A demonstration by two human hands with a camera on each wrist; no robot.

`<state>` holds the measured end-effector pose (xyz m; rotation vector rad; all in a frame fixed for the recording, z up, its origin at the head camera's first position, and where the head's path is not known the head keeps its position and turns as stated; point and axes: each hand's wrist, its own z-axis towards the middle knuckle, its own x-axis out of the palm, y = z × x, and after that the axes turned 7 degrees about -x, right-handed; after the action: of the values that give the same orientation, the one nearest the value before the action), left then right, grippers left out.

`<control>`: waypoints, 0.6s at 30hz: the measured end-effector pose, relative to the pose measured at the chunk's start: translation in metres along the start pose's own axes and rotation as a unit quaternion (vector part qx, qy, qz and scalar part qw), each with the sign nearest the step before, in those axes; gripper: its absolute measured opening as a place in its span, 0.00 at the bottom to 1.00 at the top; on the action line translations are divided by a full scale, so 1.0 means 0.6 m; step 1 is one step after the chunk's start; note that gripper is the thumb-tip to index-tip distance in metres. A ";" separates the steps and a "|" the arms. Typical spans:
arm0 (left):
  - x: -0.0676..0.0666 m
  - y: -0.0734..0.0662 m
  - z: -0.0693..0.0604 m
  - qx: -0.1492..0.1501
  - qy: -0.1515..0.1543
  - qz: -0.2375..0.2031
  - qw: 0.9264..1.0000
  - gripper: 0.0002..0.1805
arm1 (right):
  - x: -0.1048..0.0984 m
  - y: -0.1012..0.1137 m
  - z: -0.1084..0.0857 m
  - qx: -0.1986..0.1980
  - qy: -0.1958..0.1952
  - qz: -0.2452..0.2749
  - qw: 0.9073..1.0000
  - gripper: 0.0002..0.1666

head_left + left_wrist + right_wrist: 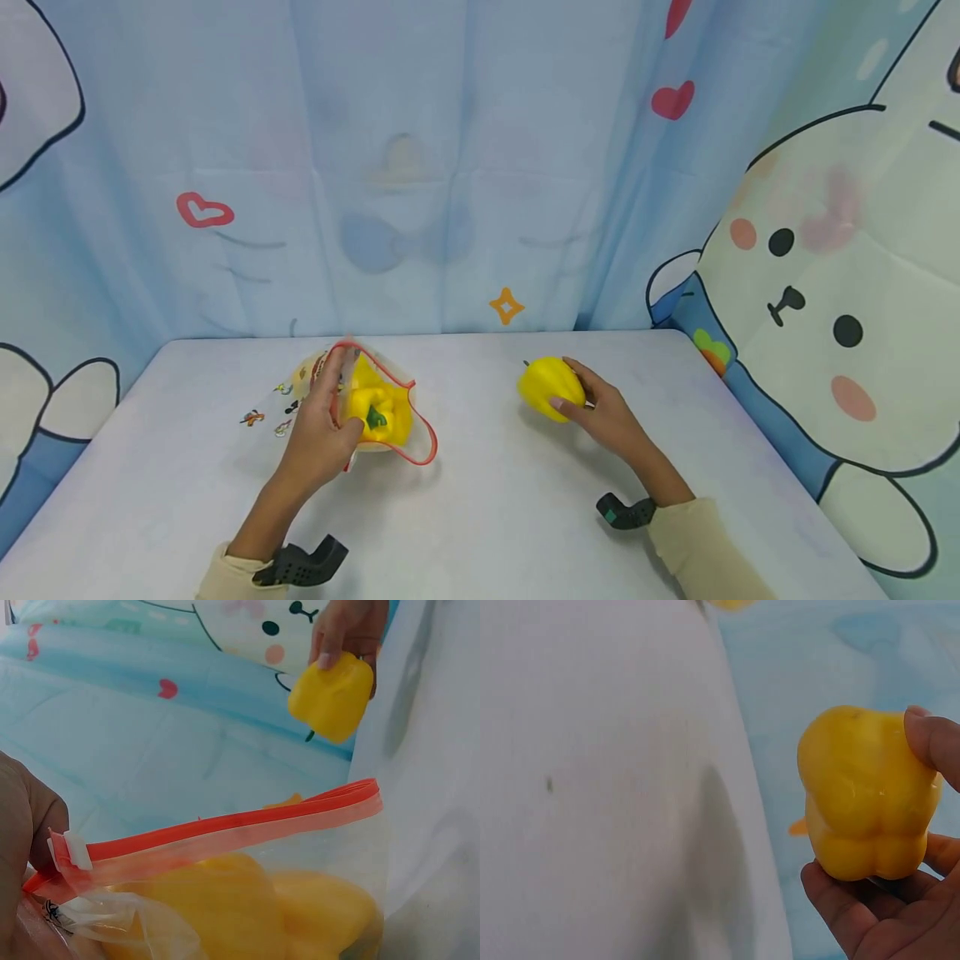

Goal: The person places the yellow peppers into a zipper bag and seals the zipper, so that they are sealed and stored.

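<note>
Yellow bell pepper [551, 389] held above the surface [480, 517]

The right hand [606, 414] grips it, well apart from the red-rimmed zip bag [225, 827] the left hand [317, 435] pinches. Its smooth skin could slip that grasp; a sagging bag mouth might snag it. It looks glossy and lobed, its stem [310, 736] green.

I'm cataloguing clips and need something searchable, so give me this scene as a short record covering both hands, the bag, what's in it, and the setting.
Left hand: grips the bag at its edge
Right hand: holds a yellow pepper above the table, apart from the bag
Bag: see-through, red-edged, cartoon prints, mouth open
Bag contents: yellow, including a bagged pepper with a green stem; exact count unclear
Table: white
Backdrop: blue curtain with cartoon prints
</note>
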<state>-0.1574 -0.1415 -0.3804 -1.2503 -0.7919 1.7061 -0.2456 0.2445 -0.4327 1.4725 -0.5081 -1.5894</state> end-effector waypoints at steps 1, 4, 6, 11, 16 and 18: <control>0.000 0.000 0.000 -0.001 0.000 0.001 1.000 0.50 | 0.005 0.007 -0.001 -0.011 0.002 0.006 1.000 0.47; -0.001 -0.002 -0.001 -0.005 0.001 0.000 1.000 0.50 | 0.020 0.024 -0.001 -0.041 0.009 0.031 0.999 0.44; -0.002 -0.003 -0.001 -0.002 0.001 -0.003 1.000 0.50 | 0.030 0.037 0.000 -0.059 0.013 0.048 0.997 0.43; -0.002 -0.004 -0.002 0.006 -0.001 -0.007 1.000 0.50 | 0.049 0.071 0.001 -0.087 0.023 0.082 0.993 0.42; -0.001 -0.006 -0.003 -0.007 0.000 -0.011 1.000 0.50 | 0.060 0.094 0.001 -0.097 0.032 0.100 0.990 0.42; -0.001 -0.007 -0.003 -0.012 0.000 -0.011 1.000 0.50 | 0.062 0.100 0.000 -0.100 0.031 0.108 0.989 0.42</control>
<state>-0.1543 -0.1401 -0.3773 -1.2543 -0.8256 1.6839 -0.2227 0.1828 -0.4070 1.2683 -0.4426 -1.3775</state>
